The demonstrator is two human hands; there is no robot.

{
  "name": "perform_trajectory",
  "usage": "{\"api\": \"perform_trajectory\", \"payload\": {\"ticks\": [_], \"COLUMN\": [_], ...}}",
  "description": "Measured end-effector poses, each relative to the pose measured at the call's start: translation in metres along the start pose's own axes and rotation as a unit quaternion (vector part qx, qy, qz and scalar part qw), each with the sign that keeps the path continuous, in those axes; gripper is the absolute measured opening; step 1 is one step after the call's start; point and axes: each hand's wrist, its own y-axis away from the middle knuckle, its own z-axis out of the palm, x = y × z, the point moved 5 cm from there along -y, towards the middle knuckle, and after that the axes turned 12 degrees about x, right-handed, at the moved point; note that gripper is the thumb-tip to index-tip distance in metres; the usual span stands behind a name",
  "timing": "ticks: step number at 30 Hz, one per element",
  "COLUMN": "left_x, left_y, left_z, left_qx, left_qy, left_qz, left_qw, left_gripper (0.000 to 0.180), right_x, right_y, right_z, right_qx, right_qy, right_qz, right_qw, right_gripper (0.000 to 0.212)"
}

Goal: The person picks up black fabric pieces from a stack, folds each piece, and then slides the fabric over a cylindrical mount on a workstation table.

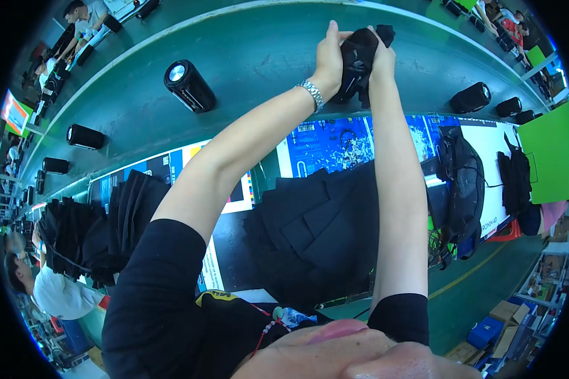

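Note:
At the far side of the work surface, both arms are stretched out over a green conveyor belt (259, 69). My left hand (330, 60), with a metal-band watch at its wrist, grips one side of a bunched black cloth (358, 54). On the other side, my right hand (383, 60) is closed on the same cloth. A dark rounded body (344, 95) shows below the cloth; the hands and folds hide most of it. Nearer to me, overlapping flat black cloth pieces (316, 227) lie in a pile under my arms.
A black cylindrical speaker (193, 88) stands left on the belt; another speaker (471, 98) lies right, with several more along it. Bundled black cloth (133, 202) sits at left. A black mesh bag (464, 183) lies at right beside a green panel (550, 151). Co-workers sit at left.

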Motion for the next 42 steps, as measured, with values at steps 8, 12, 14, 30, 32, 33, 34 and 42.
{"api": "perform_trajectory", "payload": {"ticks": [8, 12, 14, 30, 32, 33, 34, 42], "left_x": [-0.02, -0.041, -0.054, -0.03, -0.004, 0.012, 0.028, 0.138], "left_y": [0.01, 0.002, -0.007, 0.004, 0.02, 0.035, 0.051, 0.151], "left_z": [-0.006, -0.016, -0.019, -0.043, -0.061, -0.066, -0.068, -0.188], "left_qx": [0.003, 0.014, 0.061, 0.071, 0.027, -0.026, -0.072, -0.081], "left_qy": [-0.183, -0.18, -0.166, -0.265, -0.247, -0.233, -0.227, -0.245], "left_qz": [0.217, 0.204, 0.125, 0.041, 0.043, 0.045, 0.041, 0.003], "left_qw": [0.959, 0.962, 0.976, 0.961, 0.968, 0.971, 0.97, 0.966], "left_gripper": [0.064, 0.047, 0.064, 0.05, 0.05, 0.05, 0.049, 0.041], "right_x": [0.039, 0.059, 0.069, 0.031, -0.001, -0.023, -0.049, -0.055], "right_y": [0.001, -0.01, -0.031, 0.005, 0.01, 0.01, 0.007, 0.221], "right_z": [-0.037, -0.048, -0.052, -0.078, -0.118, -0.14, -0.165, 0.003], "right_qx": [0.0, 0.01, 0.038, 0.172, 0.299, 0.287, 0.265, -0.261], "right_qy": [-0.14, -0.082, -0.021, 0.019, 0.017, -0.035, -0.1, -0.11], "right_qz": [0.0, -0.039, -0.047, -0.107, -0.085, -0.073, -0.091, 0.166], "right_qw": [0.99, 0.996, 0.998, 0.979, 0.95, 0.955, 0.955, 0.945], "right_gripper": [0.016, 0.026, 0.032, 0.039, 0.04, 0.04, 0.038, 0.024]}}
